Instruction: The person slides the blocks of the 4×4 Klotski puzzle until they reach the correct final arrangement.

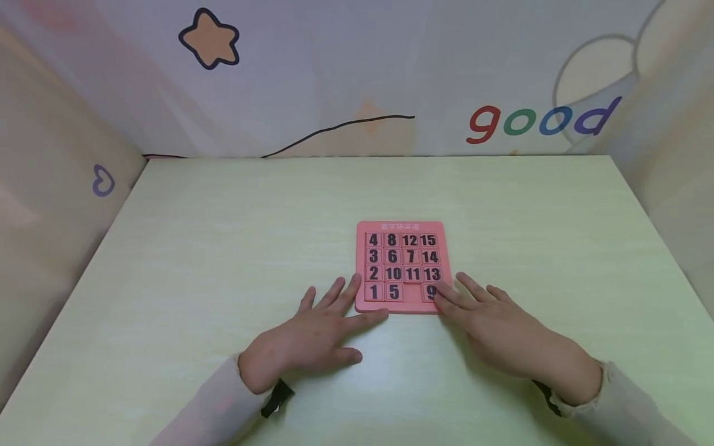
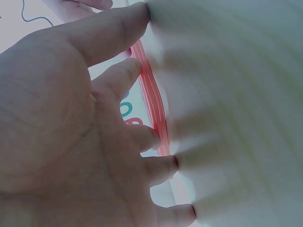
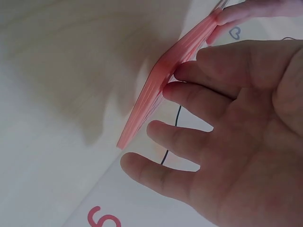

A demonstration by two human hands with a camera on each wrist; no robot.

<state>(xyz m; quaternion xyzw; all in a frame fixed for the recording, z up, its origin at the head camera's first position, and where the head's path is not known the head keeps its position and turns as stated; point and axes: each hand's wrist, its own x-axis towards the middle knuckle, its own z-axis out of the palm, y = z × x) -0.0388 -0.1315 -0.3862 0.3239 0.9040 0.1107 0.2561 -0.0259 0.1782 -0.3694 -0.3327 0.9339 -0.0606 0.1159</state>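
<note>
Seems to steady the pink sliding number puzzle [image 1: 401,265] on the table [image 1: 195,260] with the left hand [image 1: 318,337], fingers spread. Touches the 9 tile [image 1: 429,292] with the right hand [image 1: 496,325], fingers extended, partly apart. Likely sliding tiles; calls for a leftward push into the vacant slot [image 1: 412,293].

Left hand [image 1: 317,336] and right hand [image 1: 499,325] both extend spread fingers

Pale green desk [image 1: 223,235], lower frame; printed backdrop [image 1: 312,74] behind; orange star [image 1: 209,39] upper left, multicoloured "good" lettering [image 1: 543,122] upper right, purple heart [image 1: 103,181] far left.
</note>
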